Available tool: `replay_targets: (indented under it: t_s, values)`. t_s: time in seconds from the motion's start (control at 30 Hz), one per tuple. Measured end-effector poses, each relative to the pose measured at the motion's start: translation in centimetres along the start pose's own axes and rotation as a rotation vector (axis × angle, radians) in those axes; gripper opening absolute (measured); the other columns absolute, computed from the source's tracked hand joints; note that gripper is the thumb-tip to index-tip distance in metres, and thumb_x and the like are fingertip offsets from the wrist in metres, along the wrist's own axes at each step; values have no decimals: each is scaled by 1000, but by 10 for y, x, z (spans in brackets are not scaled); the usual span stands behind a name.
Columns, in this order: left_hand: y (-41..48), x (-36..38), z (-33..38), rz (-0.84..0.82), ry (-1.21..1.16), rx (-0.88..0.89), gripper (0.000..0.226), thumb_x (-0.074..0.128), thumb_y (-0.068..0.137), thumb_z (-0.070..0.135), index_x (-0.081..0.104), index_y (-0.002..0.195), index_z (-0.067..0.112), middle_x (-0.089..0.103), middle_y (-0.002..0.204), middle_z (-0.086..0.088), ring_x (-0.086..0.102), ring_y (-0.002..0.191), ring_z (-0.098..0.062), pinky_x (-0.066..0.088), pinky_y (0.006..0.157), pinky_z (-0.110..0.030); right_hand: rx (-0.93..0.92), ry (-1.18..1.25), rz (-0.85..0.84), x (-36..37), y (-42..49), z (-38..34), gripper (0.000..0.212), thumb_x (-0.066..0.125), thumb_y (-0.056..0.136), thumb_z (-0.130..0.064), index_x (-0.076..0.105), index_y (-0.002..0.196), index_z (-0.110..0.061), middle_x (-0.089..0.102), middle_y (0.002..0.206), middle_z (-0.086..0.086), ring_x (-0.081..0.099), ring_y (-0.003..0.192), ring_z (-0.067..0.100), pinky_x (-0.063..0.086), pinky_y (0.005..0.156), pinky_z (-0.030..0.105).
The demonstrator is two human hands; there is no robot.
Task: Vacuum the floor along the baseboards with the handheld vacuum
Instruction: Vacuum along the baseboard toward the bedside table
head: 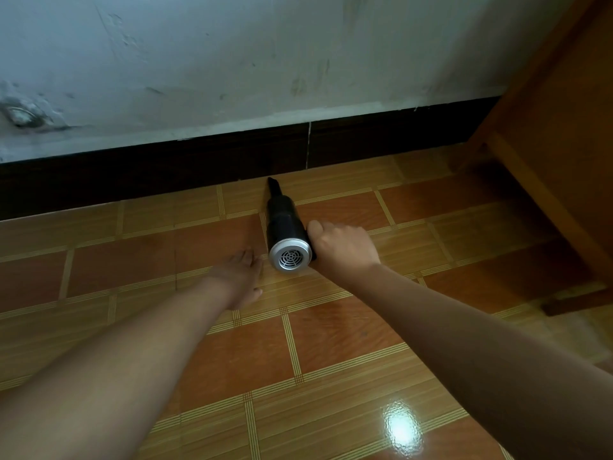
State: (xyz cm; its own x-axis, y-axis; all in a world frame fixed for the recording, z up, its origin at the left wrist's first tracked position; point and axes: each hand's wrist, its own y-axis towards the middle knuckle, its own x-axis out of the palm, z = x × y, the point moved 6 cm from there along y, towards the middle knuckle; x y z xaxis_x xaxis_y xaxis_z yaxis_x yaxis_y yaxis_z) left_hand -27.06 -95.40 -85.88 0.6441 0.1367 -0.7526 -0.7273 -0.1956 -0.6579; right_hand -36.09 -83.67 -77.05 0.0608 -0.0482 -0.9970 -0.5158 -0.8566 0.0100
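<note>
A black handheld vacuum (284, 224) with a silver vented rear cap points away from me, its narrow nozzle tip close to the dark baseboard (185, 167). My right hand (341, 245) grips the vacuum's handle on its right side, fingers curled round it. My left hand (240, 275) rests flat on the orange tiled floor (132, 260) just left of the vacuum, fingers straight and holding nothing.
A scuffed pale wall (232, 61) rises above the baseboard. A wooden piece of furniture (564, 144) stands at the right, its base reaching down to the floor near the wall. Glossy tiles stretch toward me with a light glare at lower right.
</note>
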Motion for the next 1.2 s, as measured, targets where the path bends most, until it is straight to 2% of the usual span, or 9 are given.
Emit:
replay_targets:
  t_s: [0.1,0.27,0.4,0.57,0.87,1.07,1.2]
  values:
    - [1,2,-2,-3,-5,5,73,34,100,41,-4,152,7,-8,159,-15,-3,148,-26,8,121,-36,-14,-6,-11,1,4,-3,23,51,92,-26,49,105,-8,62,97,7,46,69,21,30,57,31]
    - [-1,-1,0,-8,4,6,73,34,101,41,-5,152,7,-10,159,-16,-3,148,-26,8,120,-35,3,-14,-18,-1,5,2,24,51,92,-27,48,106,-8,62,98,6,57,77,24,32,58,31]
    - [-5,-3,2,-25,21,-3,70,31,102,40,-6,151,6,-12,158,-17,-4,148,-26,6,119,-33,47,-4,-10,-3,1,14,23,52,91,-26,50,104,-7,63,94,7,49,68,22,31,57,30]
    - [-4,-3,2,-36,42,-7,69,30,102,39,-6,151,6,-12,158,-17,-4,148,-27,6,119,-34,84,-3,-12,-3,-6,29,22,51,91,-24,50,104,-7,63,94,7,59,75,26,32,57,31]
    - [-6,-4,5,-33,53,-14,67,29,103,37,-6,151,6,-12,158,-18,-5,148,-27,4,119,-35,104,-29,-3,-6,-8,33,23,49,93,-27,50,106,-8,63,96,6,60,77,26,31,57,30]
    - [-4,-5,8,1,65,-37,66,29,102,37,-1,151,4,-7,158,-20,-1,148,-29,7,119,-35,155,-34,-14,-6,-12,44,24,50,92,-29,49,106,-9,62,97,5,46,68,19,32,57,29]
    - [-3,-10,16,83,70,-40,64,31,102,35,6,151,3,1,158,-19,6,147,-29,10,118,-35,209,-48,-25,-7,-20,60,24,51,92,-30,48,106,-10,62,96,4,51,70,19,34,57,29]
